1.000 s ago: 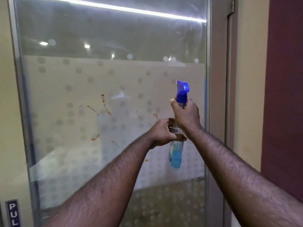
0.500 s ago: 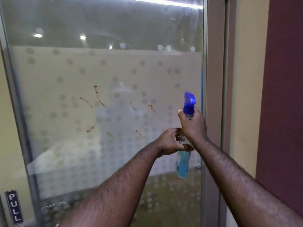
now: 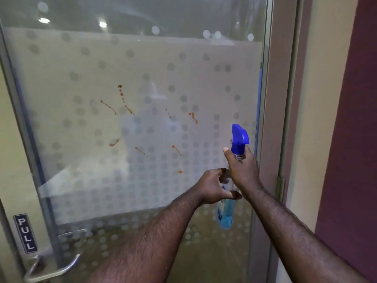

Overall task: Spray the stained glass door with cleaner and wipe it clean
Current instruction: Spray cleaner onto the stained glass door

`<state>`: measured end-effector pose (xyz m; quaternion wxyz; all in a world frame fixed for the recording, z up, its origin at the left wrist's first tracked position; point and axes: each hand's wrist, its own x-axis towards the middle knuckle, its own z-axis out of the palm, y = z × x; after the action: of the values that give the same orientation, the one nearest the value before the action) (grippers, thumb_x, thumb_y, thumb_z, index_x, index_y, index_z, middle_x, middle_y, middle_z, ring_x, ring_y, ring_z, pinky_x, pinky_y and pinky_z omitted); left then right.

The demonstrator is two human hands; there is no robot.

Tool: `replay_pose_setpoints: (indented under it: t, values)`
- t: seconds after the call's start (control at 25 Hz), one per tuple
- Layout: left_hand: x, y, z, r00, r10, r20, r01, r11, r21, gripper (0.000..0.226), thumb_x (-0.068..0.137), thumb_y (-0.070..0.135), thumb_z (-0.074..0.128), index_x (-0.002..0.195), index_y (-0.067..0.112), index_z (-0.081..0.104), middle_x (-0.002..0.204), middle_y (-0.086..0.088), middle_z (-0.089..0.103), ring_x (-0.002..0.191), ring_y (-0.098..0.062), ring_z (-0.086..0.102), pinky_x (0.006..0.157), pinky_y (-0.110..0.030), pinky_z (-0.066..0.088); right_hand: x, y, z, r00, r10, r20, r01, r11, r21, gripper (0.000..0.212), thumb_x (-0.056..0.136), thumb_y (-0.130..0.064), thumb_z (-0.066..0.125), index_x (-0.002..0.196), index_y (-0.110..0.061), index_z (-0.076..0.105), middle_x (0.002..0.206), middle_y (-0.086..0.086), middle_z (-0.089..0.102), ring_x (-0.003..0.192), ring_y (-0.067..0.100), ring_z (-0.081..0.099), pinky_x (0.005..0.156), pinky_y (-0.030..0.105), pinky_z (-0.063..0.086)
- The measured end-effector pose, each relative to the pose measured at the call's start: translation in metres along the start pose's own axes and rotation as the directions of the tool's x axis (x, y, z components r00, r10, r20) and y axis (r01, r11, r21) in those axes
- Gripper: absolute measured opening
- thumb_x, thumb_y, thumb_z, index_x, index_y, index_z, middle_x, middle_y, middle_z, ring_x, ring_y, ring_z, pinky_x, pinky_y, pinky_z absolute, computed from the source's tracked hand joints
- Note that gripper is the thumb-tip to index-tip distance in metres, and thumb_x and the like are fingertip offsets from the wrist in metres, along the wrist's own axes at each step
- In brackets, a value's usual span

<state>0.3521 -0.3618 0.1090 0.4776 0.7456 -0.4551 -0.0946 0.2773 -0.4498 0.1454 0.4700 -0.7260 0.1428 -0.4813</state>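
Observation:
A frosted glass door with a dotted pattern fills the view. Several orange-brown stains streak its middle. In front of its right side I hold a clear spray bottle of blue liquid with a blue trigger head. My right hand grips the bottle's neck just under the head. My left hand wraps the bottle's body lower down. The nozzle points left toward the glass. No cloth is in view.
A metal lever handle and a "PULL" plate sit at the door's lower left. The door frame with a brass hinge runs down the right, beside a cream wall and a maroon panel.
The view has tilted down and both hands with the bottle have sunk lower and slightly right against the door. The handle and more stains have come into sight. The grip is unchanged.

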Motion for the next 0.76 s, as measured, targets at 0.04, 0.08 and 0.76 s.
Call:
replay_pose_setpoints:
  t: [0.04, 0.08, 0.76]
  values:
    - [-0.002, -0.003, 0.002, 1.000, -0.004, 0.006, 0.004, 1.000, -0.002, 0.056, 0.065, 0.022, 0.089, 0.114, 0.012, 0.064, 0.116, -0.006, 0.071, 0.110, -0.022, 0.067, 0.094, -0.046, 0.057, -0.003, 0.003, 0.000, 1.000, -0.001, -0.002, 0.001, 1.000, 0.003, 0.011, 0.085, -0.042, 0.060, 0.084, -0.033, 0.054, 0.078, -0.009, 0.063, 0.078, 0.017, 0.062, 0.091, 0.054, 0.047]
    - [-0.005, -0.006, 0.004, 1.000, -0.009, 0.013, 0.009, 1.000, -0.005, 0.056, 0.065, 0.022, 0.089, 0.114, 0.013, 0.064, 0.117, -0.005, 0.071, 0.111, -0.022, 0.067, 0.094, -0.046, 0.057, -0.006, 0.006, 0.001, 1.000, 0.000, -0.002, 0.000, 1.000, 0.006, 0.011, 0.086, -0.041, 0.060, 0.087, -0.032, 0.055, 0.079, -0.008, 0.064, 0.079, 0.017, 0.062, 0.090, 0.053, 0.048]
    - [-0.109, -0.104, -0.024, 0.984, -0.151, -0.090, 0.145, 0.987, -0.075, 0.047, 0.060, 0.030, 0.086, 0.103, 0.028, 0.067, 0.098, 0.014, 0.073, 0.093, 0.000, 0.068, 0.077, -0.017, 0.053, -0.100, 0.036, 0.092, 0.968, 0.069, 0.240, -0.080, 0.996, 0.033, 0.019, 0.084, -0.034, 0.065, 0.103, -0.030, 0.063, 0.085, -0.010, 0.068, 0.082, 0.016, 0.065, 0.085, 0.047, 0.052]
